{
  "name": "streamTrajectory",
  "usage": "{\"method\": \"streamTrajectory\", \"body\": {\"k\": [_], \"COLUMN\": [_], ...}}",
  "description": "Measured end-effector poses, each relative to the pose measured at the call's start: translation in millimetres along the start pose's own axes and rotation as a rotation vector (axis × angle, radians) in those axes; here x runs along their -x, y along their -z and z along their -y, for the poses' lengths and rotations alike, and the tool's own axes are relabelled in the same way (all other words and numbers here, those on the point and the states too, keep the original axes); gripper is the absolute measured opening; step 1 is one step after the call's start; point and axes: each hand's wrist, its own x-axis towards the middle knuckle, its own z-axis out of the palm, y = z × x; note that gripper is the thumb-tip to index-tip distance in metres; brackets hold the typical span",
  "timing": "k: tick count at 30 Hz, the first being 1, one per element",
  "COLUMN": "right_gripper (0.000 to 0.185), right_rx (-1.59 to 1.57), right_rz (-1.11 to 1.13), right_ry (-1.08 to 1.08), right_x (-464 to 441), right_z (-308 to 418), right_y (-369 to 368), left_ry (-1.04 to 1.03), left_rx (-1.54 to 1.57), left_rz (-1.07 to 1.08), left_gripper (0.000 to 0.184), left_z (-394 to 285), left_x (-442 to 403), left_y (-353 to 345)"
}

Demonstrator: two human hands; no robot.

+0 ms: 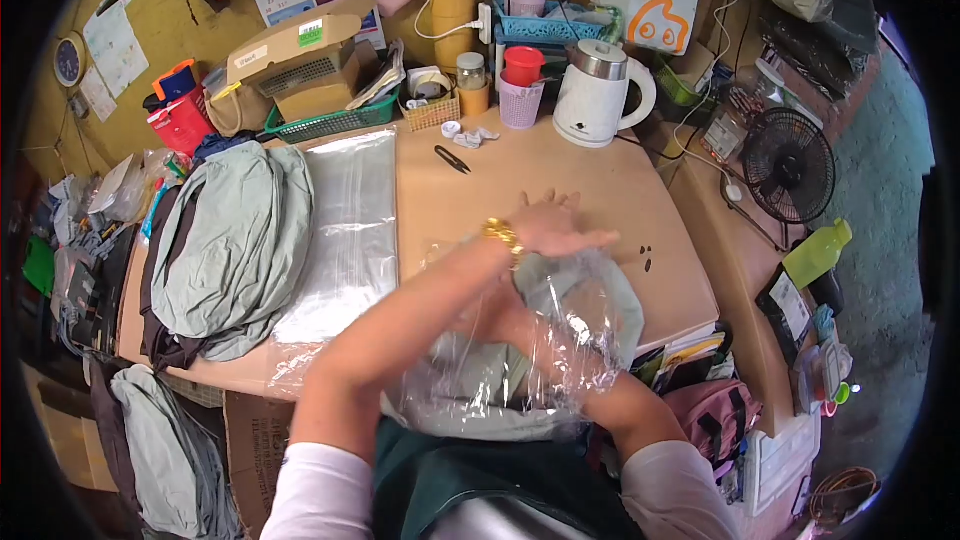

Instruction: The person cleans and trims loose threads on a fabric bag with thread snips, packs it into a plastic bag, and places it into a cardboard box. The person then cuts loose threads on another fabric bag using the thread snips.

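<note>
My left hand (556, 226), with a gold bracelet (501, 237) at the wrist, is stretched out with fingers spread over the table. Its thumb side lies at the upper edge of a clear plastic bag (575, 315). Grey-green folded cloth (625, 305) shows in and under this bag in front of me. Beneath my left forearm, my right hand (492, 312) reaches across, seen partly through the plastic. Its fingers are hidden behind the left wrist, so their grip does not show.
A stack of clear plastic bags (350, 230) lies left, beside a pile of grey-green cloth (235, 240). Tweezers (453, 159) and small dark pieces (646, 258) lie on the table (580, 175). A white kettle (590, 100), baskets and a cardboard box (300, 60) line the back; a fan (789, 166) stands right.
</note>
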Motion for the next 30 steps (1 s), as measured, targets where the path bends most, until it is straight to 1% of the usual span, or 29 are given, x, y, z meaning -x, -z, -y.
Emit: {"method": "streamTrajectory", "body": {"k": [1, 3, 4, 5, 6, 7, 8, 9, 11, 13, 14, 15, 17, 18, 19, 20, 21, 22, 24, 25, 26, 28, 29, 30], "right_gripper": [0.075, 0.075, 0.075, 0.075, 0.076, 0.077, 0.077, 0.081, 0.086, 0.086, 0.087, 0.090, 0.094, 0.095, 0.097, 0.096, 0.095, 0.095, 0.094, 0.094, 0.093, 0.092, 0.088, 0.085], "right_rx": [-0.048, -0.198, -0.273, -0.275, -0.041, 0.191, 0.186, 0.216, 0.246, 0.143, 0.110, 0.096, 0.083, 0.083, 0.083, 0.087, 0.093, 0.098, 0.237, 0.234, 0.420, 0.601, 0.549, 0.494], "right_rz": [0.008, -0.005, -0.006, -0.001, 0.080, 0.156, 0.156, 0.096, 0.034, 0.156, 0.196, 0.167, 0.133, 0.092, 0.051, 0.003, -0.046, -0.048, 0.099, 0.092, -0.140, -0.379, -0.235, -0.084], "right_ry": [0.051, 0.018, 0.002, 0.009, 0.027, 0.045, 0.047, 0.088, 0.131, -0.003, -0.050, -0.081, -0.121, -0.176, -0.231, -0.350, -0.468, -0.474, -0.706, -0.711, -0.543, -0.358, -0.497, -0.629], "right_x": [-1, 1, 1, 3, 5, 7, 6, 3, -2, -14, -19, -21, -26, -28, -26, -22, -16, -9, 4, 13, 24, 19, 8, -2], "right_z": [-1, -4, -5, -6, -5, -4, -6, -11, -13, -11, -13, -22, -52, -78, -103, -124, -142, -148, -154, -176, -211, -220, -198, -182], "right_y": [-4, -4, -2, 1, 8, 11, 5, -4, -6, 7, 12, 13, 16, 17, 21, 32, 40, 50, 71, 55, 17, 3, 14, 22], "left_ry": [0.027, 0.092, 0.099, 0.038, -0.022, -0.014, -0.089, -0.167, -0.405, -0.536, -0.595, -0.655, -0.814, -0.864, -0.902, -0.910, -0.882, -0.847, -0.578, -0.419, -0.257, -0.061, -0.062, -0.044], "left_rx": [-0.028, -0.052, -0.050, -0.049, -0.046, -0.043, -0.027, -0.013, 0.033, 0.097, 0.072, 0.048, 0.305, 0.112, -0.080, -0.078, 0.034, 0.148, 0.058, 0.053, 0.045, 0.013, 0.003, 0.170], "left_rz": [0.007, -0.015, -0.018, -0.069, -0.119, -0.119, -0.284, -0.451, -0.576, -0.631, -0.589, -0.547, -0.703, -0.495, -0.288, -0.285, -0.455, -0.624, -0.429, -0.346, -0.259, -0.549, -0.549, -0.661], "left_gripper": [0.099, 0.071, 0.071, 0.052, 0.034, 0.034, 0.024, 0.015, 0.011, 0.010, 0.008, 0.006, 0.009, 0.011, 0.020, 0.020, 0.037, 0.056, 0.086, 0.091, 0.096, 0.101, 0.101, 0.098], "left_z": [-4, 0, 3, 7, 5, 1, -5, -15, -42, -88, -109, -129, -171, -185, -187, -177, -169, -157, -112, -88, -64, -24, -13, -4], "left_x": [-7, -22, -23, -24, -22, -21, -22, -21, -19, -1, 5, 10, 22, 49, 79, 96, 116, 132, 154, 161, 167, 179, 181, 184], "left_y": [-11, -43, -53, -62, -67, -72, -77, -77, -72, -57, -52, -51, -71, -52, -33, -37, -44, -45, -41, -47, -57, -94, -108, -121]}}
